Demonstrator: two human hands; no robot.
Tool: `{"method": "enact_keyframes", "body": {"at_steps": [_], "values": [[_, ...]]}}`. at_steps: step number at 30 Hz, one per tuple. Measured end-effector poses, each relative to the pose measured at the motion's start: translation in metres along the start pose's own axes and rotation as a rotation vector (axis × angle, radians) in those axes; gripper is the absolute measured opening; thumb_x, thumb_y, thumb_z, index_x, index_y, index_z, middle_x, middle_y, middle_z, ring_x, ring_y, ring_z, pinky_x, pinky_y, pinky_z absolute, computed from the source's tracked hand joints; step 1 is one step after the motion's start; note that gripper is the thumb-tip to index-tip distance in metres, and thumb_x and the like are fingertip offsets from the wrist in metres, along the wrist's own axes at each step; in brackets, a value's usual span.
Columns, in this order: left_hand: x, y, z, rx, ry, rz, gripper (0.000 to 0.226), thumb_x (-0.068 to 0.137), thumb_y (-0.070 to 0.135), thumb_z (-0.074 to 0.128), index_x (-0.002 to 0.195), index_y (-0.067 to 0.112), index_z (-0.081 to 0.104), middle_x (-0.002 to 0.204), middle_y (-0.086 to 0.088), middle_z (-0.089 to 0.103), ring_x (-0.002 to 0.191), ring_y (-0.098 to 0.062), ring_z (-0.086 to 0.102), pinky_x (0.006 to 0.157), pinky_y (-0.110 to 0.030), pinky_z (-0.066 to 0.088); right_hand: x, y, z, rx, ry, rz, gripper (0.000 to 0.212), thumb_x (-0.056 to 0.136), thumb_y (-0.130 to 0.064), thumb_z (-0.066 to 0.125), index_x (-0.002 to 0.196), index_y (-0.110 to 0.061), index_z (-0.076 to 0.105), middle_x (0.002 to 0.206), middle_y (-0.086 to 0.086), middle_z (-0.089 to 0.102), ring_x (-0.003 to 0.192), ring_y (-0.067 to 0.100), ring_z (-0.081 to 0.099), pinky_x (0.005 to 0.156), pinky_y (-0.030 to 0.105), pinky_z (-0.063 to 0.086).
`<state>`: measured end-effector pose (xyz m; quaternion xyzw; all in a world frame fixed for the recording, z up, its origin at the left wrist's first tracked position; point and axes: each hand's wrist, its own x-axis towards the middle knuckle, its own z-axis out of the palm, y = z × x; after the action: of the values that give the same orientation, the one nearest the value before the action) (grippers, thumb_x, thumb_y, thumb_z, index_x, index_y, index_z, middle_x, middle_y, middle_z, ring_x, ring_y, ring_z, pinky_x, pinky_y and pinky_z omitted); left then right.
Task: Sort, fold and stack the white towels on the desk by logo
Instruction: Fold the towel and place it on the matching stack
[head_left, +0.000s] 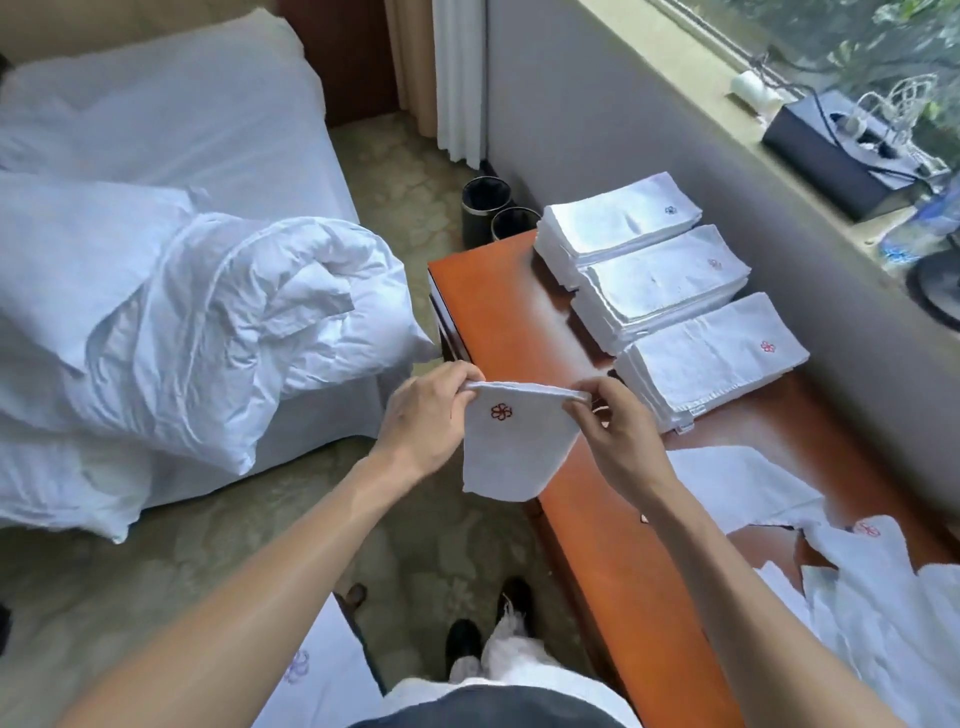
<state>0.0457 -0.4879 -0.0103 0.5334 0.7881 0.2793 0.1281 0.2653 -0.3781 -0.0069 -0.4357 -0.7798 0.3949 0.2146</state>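
I hold a small white towel with a red flower logo in the air over the desk's near-left edge. My left hand pinches its top left corner and my right hand pinches its top right corner, so it hangs folded below them. Three stacks of folded towels stand on the orange-brown desk: a far stack with a blue logo, a middle stack with a faint red logo and a near stack with a red logo.
Loose unfolded white towels lie heaped at the desk's near right. A bed with a rumpled duvet fills the left. Two dark bins stand on the floor beyond the desk. A black box sits on the windowsill.
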Motion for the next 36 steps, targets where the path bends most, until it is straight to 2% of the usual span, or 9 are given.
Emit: {"method": "enact_keyframes", "body": {"at_steps": [5, 9, 13, 17, 21, 25, 27, 31, 36], "values": [[0.037, -0.007, -0.013, 0.047, -0.009, -0.037, 0.016, 0.1, 0.013, 0.056, 0.104, 0.028, 0.062, 0.104, 0.008, 0.068, 0.098, -0.015, 0.06, 0.076, -0.032, 0.044, 0.041, 0.002, 0.022, 0.02, -0.005, -0.032, 0.004, 0.104, -0.023, 0.061, 0.103, -0.021, 0.057, 0.093, -0.016, 0.055, 0.084, -0.005, 0.049, 0.067, 0.015, 0.039], [0.078, -0.022, -0.027, -0.02, -0.052, -0.033, 0.02, 0.102, 0.015, 0.051, 0.1, 0.034, 0.055, 0.104, 0.013, 0.065, 0.093, -0.016, 0.061, 0.075, -0.037, 0.052, 0.071, -0.002, 0.034, -0.02, 0.002, -0.052, 0.01, 0.105, -0.029, 0.057, 0.103, -0.023, 0.049, 0.087, -0.011, 0.055, 0.078, 0.003, 0.049, 0.061, 0.025, 0.039], [0.127, -0.048, -0.03, -0.148, -0.071, 0.036, 0.023, 0.1, 0.007, 0.049, 0.099, 0.029, 0.056, 0.101, 0.009, 0.062, 0.09, -0.019, 0.061, 0.076, -0.046, 0.054, 0.11, -0.009, 0.052, -0.013, -0.01, 0.019, 0.014, 0.108, -0.036, 0.048, 0.103, -0.027, 0.04, 0.074, -0.008, 0.059, 0.064, 0.008, 0.056, 0.052, 0.024, 0.04], [0.179, -0.079, -0.033, -0.248, -0.17, 0.065, 0.023, 0.105, 0.013, 0.045, 0.1, 0.034, 0.051, 0.095, 0.007, 0.063, 0.084, -0.017, 0.066, 0.075, -0.049, 0.055, 0.142, -0.03, 0.073, 0.129, 0.049, 0.139, 0.01, 0.109, -0.027, 0.046, 0.103, -0.022, 0.041, 0.081, 0.004, 0.071, 0.067, 0.013, 0.068, 0.059, 0.027, 0.056], [0.232, -0.098, -0.042, -0.372, -0.215, 0.111, 0.016, 0.105, 0.013, 0.048, 0.104, 0.027, 0.054, 0.091, 0.002, 0.063, 0.081, -0.02, 0.065, 0.077, -0.049, 0.056, 0.17, -0.051, 0.084, 0.2, 0.143, 0.195, 0.01, 0.108, -0.017, 0.049, 0.105, -0.024, 0.043, 0.089, 0.007, 0.071, 0.077, 0.013, 0.072, 0.068, 0.026, 0.059], [0.271, -0.093, -0.044, -0.459, -0.269, 0.12, 0.027, 0.098, 0.016, 0.062, 0.122, 0.025, 0.053, 0.1, 0.007, 0.066, 0.082, -0.009, 0.069, 0.079, -0.035, 0.059, 0.178, -0.059, 0.078, 0.198, 0.261, 0.26, 0.007, 0.107, -0.018, 0.054, 0.112, -0.023, 0.055, 0.093, -0.001, 0.073, 0.085, 0.011, 0.072, 0.076, 0.027, 0.06], [0.286, -0.084, -0.04, -0.529, -0.314, 0.101, 0.025, 0.097, 0.021, 0.066, 0.12, 0.026, 0.056, 0.102, 0.007, 0.069, 0.083, -0.004, 0.071, 0.075, -0.027, 0.061, 0.178, -0.06, 0.071, 0.185, 0.297, 0.291, 0.007, 0.106, -0.02, 0.055, 0.105, -0.024, 0.062, 0.088, -0.004, 0.074, 0.082, 0.009, 0.073, 0.073, 0.023, 0.058], [0.308, -0.06, -0.023, -0.598, -0.409, 0.086, 0.01, 0.097, 0.018, 0.064, 0.097, 0.028, 0.066, 0.084, 0.009, 0.076, 0.077, -0.009, 0.074, 0.079, -0.042, 0.063, 0.179, -0.054, 0.053, 0.167, 0.381, 0.339, 0.019, 0.106, -0.025, 0.055, 0.089, -0.022, 0.064, 0.078, -0.005, 0.071, 0.072, 0.009, 0.069, 0.066, 0.017, 0.05], [0.334, -0.021, 0.008, -0.494, -0.483, 0.198, 0.016, 0.099, 0.023, 0.057, 0.087, 0.033, 0.058, 0.081, 0.01, 0.069, 0.076, -0.014, 0.067, 0.076, -0.053, 0.057, 0.185, -0.024, 0.023, 0.059, 0.462, 0.361, 0.022, 0.108, -0.034, 0.049, 0.095, -0.019, 0.059, 0.077, 0.008, 0.061, 0.065, 0.015, 0.054, 0.059, 0.035, 0.042]]}}
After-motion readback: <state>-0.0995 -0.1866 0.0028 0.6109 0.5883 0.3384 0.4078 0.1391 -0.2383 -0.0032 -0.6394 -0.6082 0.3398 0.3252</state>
